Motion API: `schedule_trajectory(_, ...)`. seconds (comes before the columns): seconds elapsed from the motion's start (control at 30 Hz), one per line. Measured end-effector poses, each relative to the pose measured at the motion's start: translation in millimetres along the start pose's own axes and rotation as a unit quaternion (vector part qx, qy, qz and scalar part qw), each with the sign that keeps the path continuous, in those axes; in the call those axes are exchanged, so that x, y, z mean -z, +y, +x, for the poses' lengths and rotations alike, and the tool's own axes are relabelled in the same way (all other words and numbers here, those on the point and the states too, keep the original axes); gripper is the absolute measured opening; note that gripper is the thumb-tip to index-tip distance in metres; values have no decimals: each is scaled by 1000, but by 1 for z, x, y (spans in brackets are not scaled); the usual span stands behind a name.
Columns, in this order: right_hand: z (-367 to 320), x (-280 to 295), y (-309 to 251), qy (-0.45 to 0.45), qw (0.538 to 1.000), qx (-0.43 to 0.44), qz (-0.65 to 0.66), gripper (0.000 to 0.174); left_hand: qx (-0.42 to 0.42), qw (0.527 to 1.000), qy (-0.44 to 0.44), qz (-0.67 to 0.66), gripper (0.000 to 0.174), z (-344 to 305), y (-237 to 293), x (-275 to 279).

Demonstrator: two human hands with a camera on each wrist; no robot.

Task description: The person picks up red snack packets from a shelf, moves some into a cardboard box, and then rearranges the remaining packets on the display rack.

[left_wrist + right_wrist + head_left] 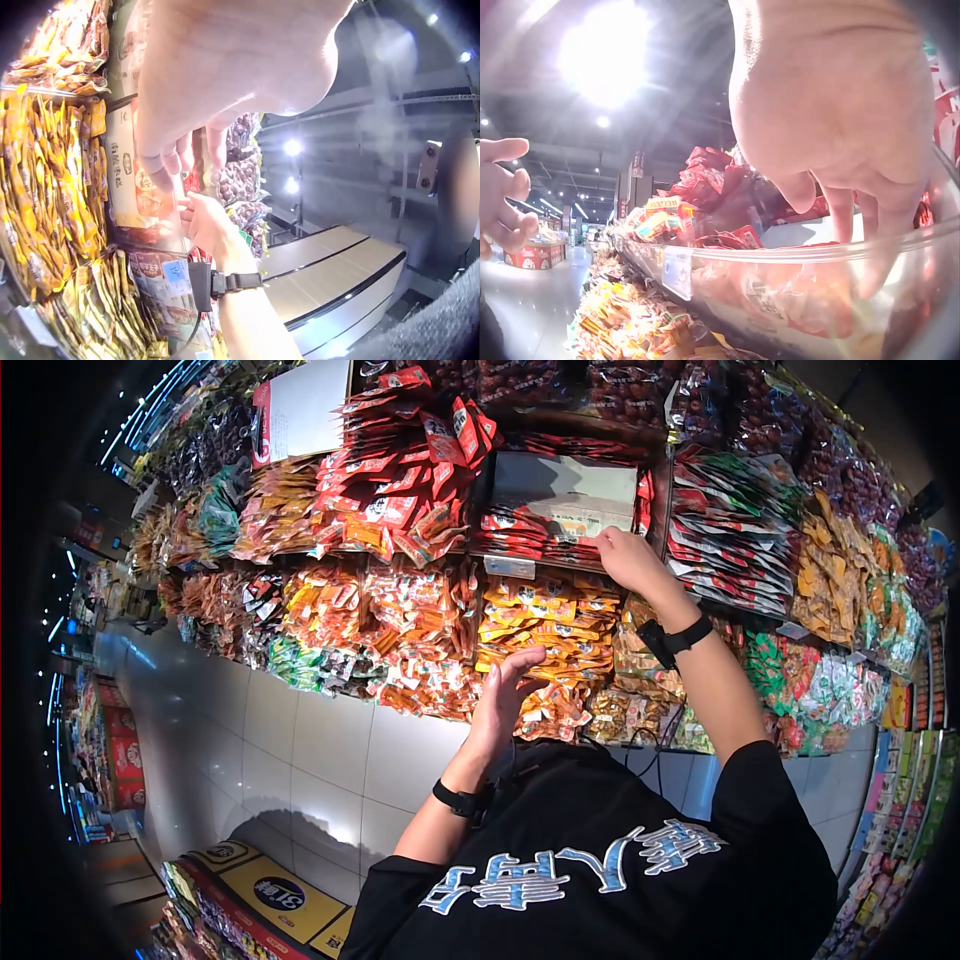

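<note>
My right hand [637, 568] is at the front right of a bin of red snack packets [515, 532]. In the right wrist view its fingers [843, 214] point down, fairly straight and apart, behind the bin's clear front wall [780, 259]. A pale card or carton panel [565, 485] lies in that bin beyond the fingertips, partly in shadow. My left hand [497, 705] is raised in front of the lower row of orange-yellow packets [550, 625], fingers loosely bent and nothing in them.
Heaped red packets [400, 500] rise left of the bin, and red-green packets [735, 530] fill the bin on the right. A price tag [509, 567] hangs on the bin's front edge. Mixed candies lie below. A yellow-topped display [280, 895] stands on the floor at lower left.
</note>
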State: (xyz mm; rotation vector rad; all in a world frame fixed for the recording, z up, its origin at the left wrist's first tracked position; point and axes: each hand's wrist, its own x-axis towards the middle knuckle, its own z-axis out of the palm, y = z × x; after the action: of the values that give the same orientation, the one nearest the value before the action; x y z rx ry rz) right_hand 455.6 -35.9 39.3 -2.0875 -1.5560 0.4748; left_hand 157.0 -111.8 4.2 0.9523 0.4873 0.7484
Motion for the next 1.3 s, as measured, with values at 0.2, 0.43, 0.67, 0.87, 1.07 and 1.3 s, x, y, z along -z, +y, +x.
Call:
schedule_trajectory(0.2,2,-6,7,-59,995,13,80,45,17,1000,12,12,64,-8,1,8)
schedule_trajectory(0.43,-4,8,-39,83,995,23,-41,48,54,998,-26,-2,64,-4,17,41)
schedule_trajectory(0.67,44,30,-161,117,984,133,-12,46,93,992,-83,31,51,-3,59,112)
schedule_trajectory(0.87,130,16,-258,218,912,327,-115,57,93,986,-100,95,46,-10,101,181)
schedule_trajectory(1.07,206,-8,-308,105,944,238,-204,70,89,986,-95,103,38,-18,123,230)
schedule_trajectory(1.3,240,1,-320,38,951,180,-247,55,62,989,-101,93,37,-18,131,261)
